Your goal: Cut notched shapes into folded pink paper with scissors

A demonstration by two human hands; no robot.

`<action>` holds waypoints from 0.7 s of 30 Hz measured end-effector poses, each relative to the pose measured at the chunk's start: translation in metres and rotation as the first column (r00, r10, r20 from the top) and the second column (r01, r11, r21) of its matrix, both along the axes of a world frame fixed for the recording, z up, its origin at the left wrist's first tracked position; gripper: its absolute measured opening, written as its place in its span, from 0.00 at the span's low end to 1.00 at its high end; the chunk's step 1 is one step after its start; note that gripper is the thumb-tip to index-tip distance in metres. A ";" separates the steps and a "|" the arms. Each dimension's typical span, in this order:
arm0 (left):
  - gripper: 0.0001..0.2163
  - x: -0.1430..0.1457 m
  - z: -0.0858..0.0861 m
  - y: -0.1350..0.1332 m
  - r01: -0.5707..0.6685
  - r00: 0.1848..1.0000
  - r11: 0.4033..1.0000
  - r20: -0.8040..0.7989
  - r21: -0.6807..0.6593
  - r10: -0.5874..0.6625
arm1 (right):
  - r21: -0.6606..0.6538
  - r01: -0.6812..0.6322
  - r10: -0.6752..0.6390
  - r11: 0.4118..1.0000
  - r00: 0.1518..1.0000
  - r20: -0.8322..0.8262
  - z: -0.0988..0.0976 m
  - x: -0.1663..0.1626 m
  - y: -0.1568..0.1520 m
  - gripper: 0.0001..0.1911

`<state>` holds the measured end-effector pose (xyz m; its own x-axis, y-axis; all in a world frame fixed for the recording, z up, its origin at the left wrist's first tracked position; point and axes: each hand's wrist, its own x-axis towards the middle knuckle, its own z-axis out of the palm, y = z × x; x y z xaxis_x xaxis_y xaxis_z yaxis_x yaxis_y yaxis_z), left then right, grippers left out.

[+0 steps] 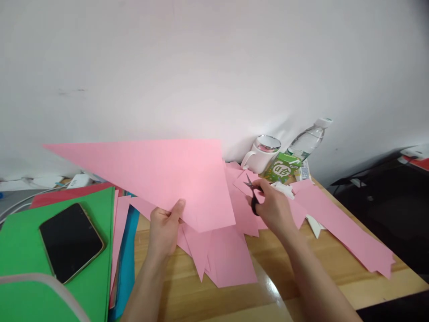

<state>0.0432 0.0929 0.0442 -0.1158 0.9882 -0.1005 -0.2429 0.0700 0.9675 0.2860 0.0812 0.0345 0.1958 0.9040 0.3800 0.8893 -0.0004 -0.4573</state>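
Note:
My left hand pinches the lower edge of a large pink paper sheet, thumb on top. The sheet is held up above the table, with a long point reaching to the left. To its right, my right hand grips a small pair of black-handled scissors. Their blades point up and slightly left, a little apart, clear of the held sheet. Beneath both hands lie several loose pink paper pieces, some cut to points, overlapping on the wooden table.
A white mug, a green box and a water bottle stand by the wall. Pink strips lie at the right edge. On the left, a phone rests on a green folder, near cables and a blue sheet.

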 end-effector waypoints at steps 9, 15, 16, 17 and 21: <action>0.10 0.004 0.012 -0.001 -0.012 0.992 0.996 0.121 -0.091 0.023 | -0.302 0.134 0.059 0.944 0.831 0.553 -0.015 0.015 -0.012 0.07; 0.10 0.003 0.016 -0.002 0.005 0.985 0.997 0.173 -0.079 0.008 | -0.284 0.182 -0.002 0.942 0.846 0.534 -0.011 0.009 -0.013 0.09; 0.10 0.003 0.016 -0.002 0.007 0.985 0.997 0.172 -0.079 0.007 | -0.274 0.191 -0.021 0.943 0.852 0.523 -0.010 0.010 -0.012 0.09; 0.10 0.003 0.016 -0.002 0.005 0.986 0.997 0.169 -0.080 0.009 | -0.263 0.200 -0.039 0.944 0.858 0.512 -0.009 0.011 -0.011 0.09; 0.11 0.003 0.012 -0.001 -0.066 0.987 0.995 0.144 -0.079 0.077 | -0.236 0.200 -0.071 0.951 0.883 0.464 -0.006 0.028 0.002 0.12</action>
